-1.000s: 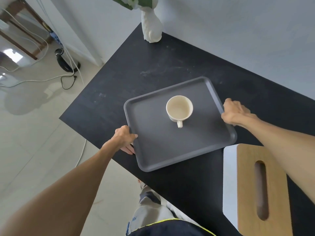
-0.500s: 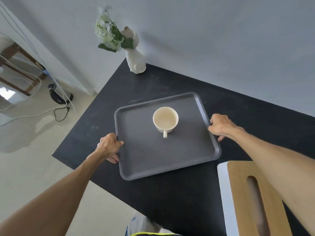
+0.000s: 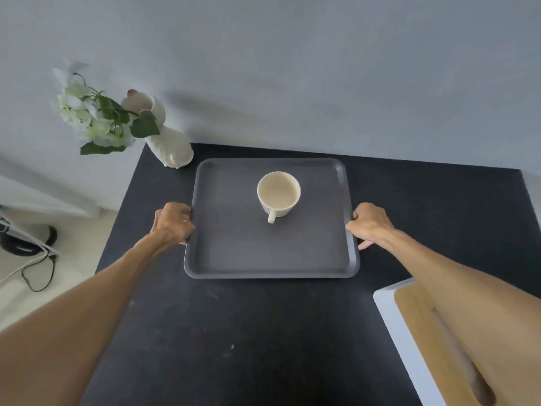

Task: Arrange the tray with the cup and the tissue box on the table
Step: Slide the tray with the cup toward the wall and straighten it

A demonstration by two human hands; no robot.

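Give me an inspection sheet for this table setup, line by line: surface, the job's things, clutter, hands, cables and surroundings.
Surface: black table, faint pale scuffs near the front.
Job's things: grey tray flat on the table; cream cup upright on the tray, handle toward the person; tissue box, wood top, at near right, partly under the right forearm.
Clutter: white vase with flowers at the far left corner.
Hands: left hand has a grip on the tray's left rim; right hand on its right rim.
Cables: black cord looped on the floor at left.
Surroundings: grey wall behind; pale floor.
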